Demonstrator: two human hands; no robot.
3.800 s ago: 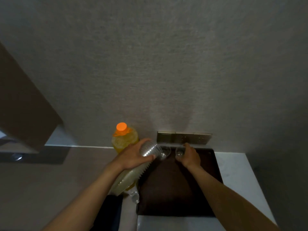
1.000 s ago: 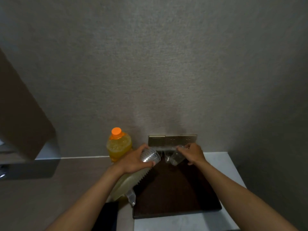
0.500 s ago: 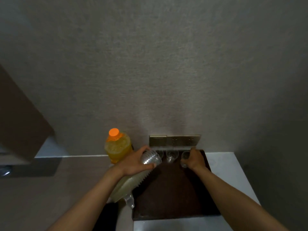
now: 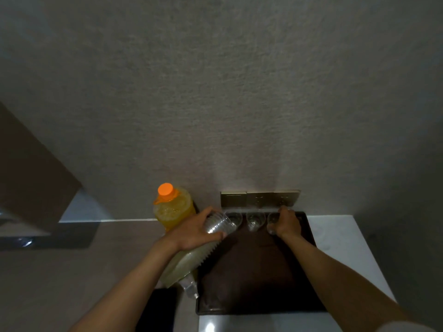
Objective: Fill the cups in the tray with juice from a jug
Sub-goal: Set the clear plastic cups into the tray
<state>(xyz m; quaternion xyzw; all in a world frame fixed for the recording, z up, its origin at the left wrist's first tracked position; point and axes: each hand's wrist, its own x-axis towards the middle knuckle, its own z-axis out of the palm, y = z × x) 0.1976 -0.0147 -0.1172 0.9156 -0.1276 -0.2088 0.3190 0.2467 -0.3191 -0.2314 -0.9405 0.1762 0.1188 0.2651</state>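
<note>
**Cups go down along the tray's far edge before any juice is poured**

The left hand (image 4: 196, 230) is wrapped around a long sleeve of stacked clear cups (image 4: 191, 255), holding it tilted with the open end toward the tray (image 4: 259, 279), probably so that single cups can be drawn off easily. The right hand (image 4: 286, 224) is curled around one clear cup (image 4: 272, 226), setting it at the tray's far right corner. Two more empty cups (image 4: 255, 220) stand upright in a row to its left, along the tray's far edge, near the wall; lining them up there leaves the near part of the dark tray free for more. The juice jug (image 4: 171, 207), orange cap on, stands on the tabletop (image 4: 72, 271) just beyond the tray's far left corner, untouched. By my reading, pouring has not begun, as every cup looks empty.
</note>
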